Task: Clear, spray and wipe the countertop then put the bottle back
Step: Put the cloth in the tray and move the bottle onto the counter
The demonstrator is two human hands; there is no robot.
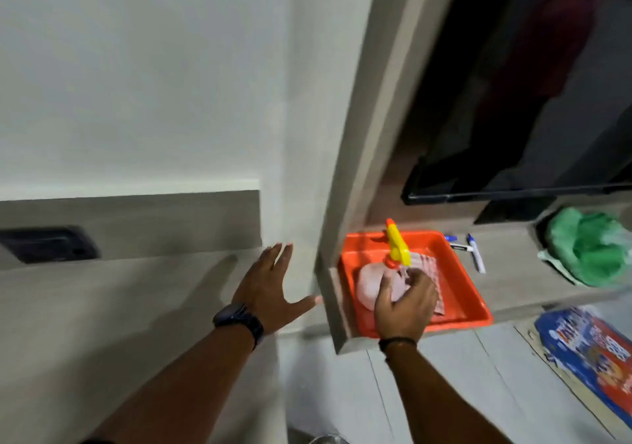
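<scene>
A spray bottle (371, 288) with a pale pink body and a yellow trigger head stands in an orange tray (465, 289) on a grey shelf. My right hand (405, 303) is wrapped around the bottle's body inside the tray. A striped pink cloth (429, 262) lies in the tray behind the bottle. My left hand (270, 289) is open, fingers spread, hovering over the grey countertop (102, 307) to the left of the shelf unit. It holds nothing.
Marker pens (475, 253) lie on the shelf right of the tray, and a green plastic bag (588, 252) sits farther right. A black screen (513, 101) hangs above. A dark socket plate (48, 243) is on the left backsplash. A blue and red package (591, 358) lies on the floor.
</scene>
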